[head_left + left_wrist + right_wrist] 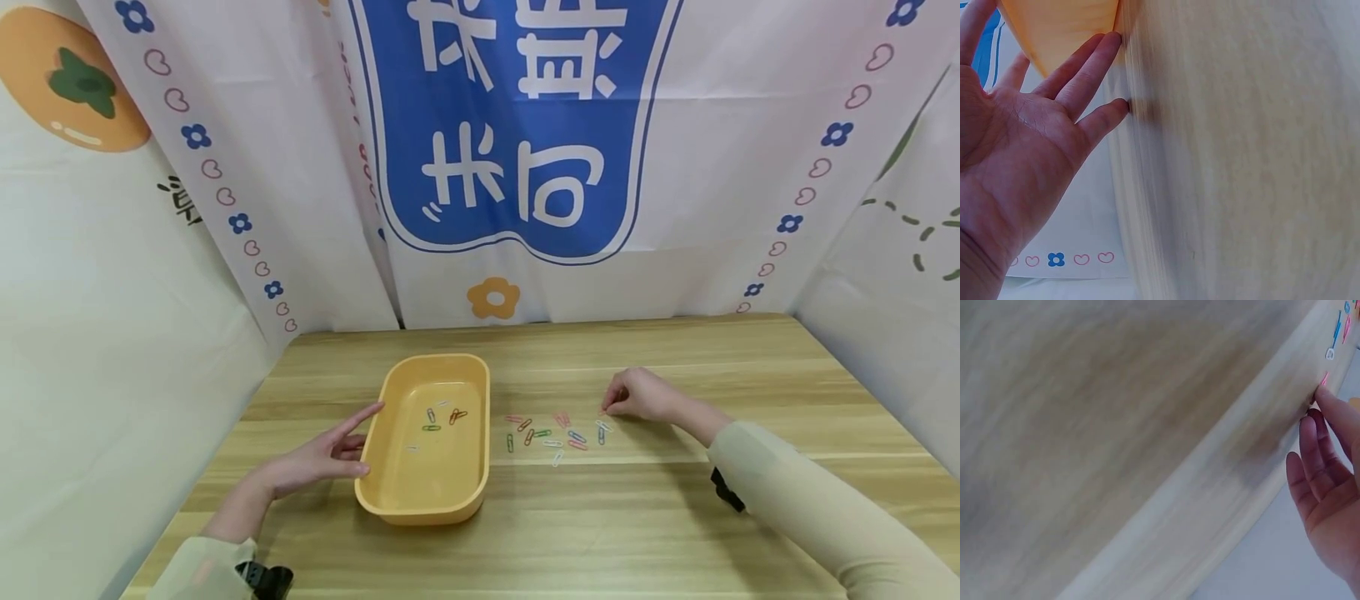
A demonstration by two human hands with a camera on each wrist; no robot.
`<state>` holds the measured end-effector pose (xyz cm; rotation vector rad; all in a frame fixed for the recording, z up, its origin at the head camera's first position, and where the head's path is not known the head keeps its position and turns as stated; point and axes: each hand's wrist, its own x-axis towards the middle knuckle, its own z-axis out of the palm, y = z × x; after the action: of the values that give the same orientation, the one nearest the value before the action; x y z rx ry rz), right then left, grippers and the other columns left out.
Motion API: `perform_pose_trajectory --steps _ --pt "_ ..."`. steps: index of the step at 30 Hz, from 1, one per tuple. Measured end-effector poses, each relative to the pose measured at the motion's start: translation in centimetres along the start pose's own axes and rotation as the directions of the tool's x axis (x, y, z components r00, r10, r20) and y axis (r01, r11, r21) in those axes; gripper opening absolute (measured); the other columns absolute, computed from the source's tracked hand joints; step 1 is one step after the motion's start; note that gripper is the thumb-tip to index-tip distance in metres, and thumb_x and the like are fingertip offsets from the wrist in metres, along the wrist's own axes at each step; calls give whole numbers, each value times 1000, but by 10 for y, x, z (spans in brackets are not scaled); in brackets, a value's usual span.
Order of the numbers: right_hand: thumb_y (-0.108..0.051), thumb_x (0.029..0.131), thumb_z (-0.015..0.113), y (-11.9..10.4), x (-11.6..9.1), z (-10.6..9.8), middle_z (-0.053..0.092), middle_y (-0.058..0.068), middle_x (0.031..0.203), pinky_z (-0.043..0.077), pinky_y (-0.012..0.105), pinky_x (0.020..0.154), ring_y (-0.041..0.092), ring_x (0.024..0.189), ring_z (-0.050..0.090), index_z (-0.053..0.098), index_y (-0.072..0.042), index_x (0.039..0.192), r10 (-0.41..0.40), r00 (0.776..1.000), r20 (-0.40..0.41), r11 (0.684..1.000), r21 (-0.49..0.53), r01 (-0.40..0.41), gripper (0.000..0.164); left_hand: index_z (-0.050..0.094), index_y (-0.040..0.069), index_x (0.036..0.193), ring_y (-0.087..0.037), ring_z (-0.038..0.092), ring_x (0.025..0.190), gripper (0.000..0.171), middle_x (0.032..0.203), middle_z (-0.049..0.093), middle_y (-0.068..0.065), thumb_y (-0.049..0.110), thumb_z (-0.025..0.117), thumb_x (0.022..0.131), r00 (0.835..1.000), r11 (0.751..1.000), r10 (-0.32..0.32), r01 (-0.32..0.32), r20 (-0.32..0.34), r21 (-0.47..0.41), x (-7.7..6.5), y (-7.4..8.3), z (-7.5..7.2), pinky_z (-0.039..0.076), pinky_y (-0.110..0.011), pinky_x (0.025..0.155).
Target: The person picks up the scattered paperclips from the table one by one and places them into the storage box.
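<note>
A yellow plastic basin (427, 504) stands on the table with several paper clips inside, among them a green clip (431, 428) and a blue clip (431, 414). Against its left side rests my left hand (322, 454), index finger and thumb spread at the rim. The left wrist view shows this hand (1029, 137) with fingers fairly straight, touching the basin wall (1066, 31). To the right of loose clips, my right hand (645, 396) pinches a pink paper clip (602, 412) at the tabletop. That pink clip (1324, 378) pokes out by the thumb tip in the right wrist view.
Loose paper clips in several colours lie between basin and right hand, including a green clip (510, 442), a blue clip (576, 437) and a white clip (558, 457). The wooden table (600, 533) meets a printed white curtain (330, 275) at the back and sides.
</note>
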<state>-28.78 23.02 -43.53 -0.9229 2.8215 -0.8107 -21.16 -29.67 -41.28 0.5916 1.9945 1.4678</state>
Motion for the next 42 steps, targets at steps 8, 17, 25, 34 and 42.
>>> perform_pose_trajectory --steps 8,17,25,34,42 --pt "-10 86 74 0 0 0 63 -7 80 51 28 69 8 75 57 74 -12 80 6 1000 -13 999 -38 -6 6 0 21 158 -43 42 129 88 146 28 -38 9 62 95 999 999 -37 37 -23 19 2 -4 -2 43 -43 101" --pt "-9 91 68 -4 3 0 62 -7 79 48 28 67 8 73 54 69 -11 82 28 999 21 999 -42 -27 9 -1 19 157 -42 42 129 90 146 27 -39 10 62 95 999 999 -32 32 -19 13 1 -2 -1 44 -41 100" --pt "-12 93 66 -11 4 -5 61 -6 76 45 27 62 8 68 52 66 -10 85 39 999 20 999 14 -39 9 -1 18 157 -41 43 128 89 145 28 -39 9 62 95 999 1000 -27 27 -17 7 2 -3 -2 45 -40 99" --pt "-4 95 60 -24 6 -18 64 8 79 49 26 59 19 70 59 64 -1 92 -14 997 -72 993 116 22 6 -2 19 157 -41 44 128 90 146 28 -38 9 62 95 999 999 -33 33 -13 6 2 -4 -3 44 -41 100" --pt "-5 93 64 -48 10 -36 65 0 79 49 25 55 22 71 60 67 0 94 -44 990 -131 981 184 68 6 -2 20 157 -41 44 128 89 145 29 -38 10 62 96 999 999 -32 33 -11 8 2 -3 -3 44 -42 100"
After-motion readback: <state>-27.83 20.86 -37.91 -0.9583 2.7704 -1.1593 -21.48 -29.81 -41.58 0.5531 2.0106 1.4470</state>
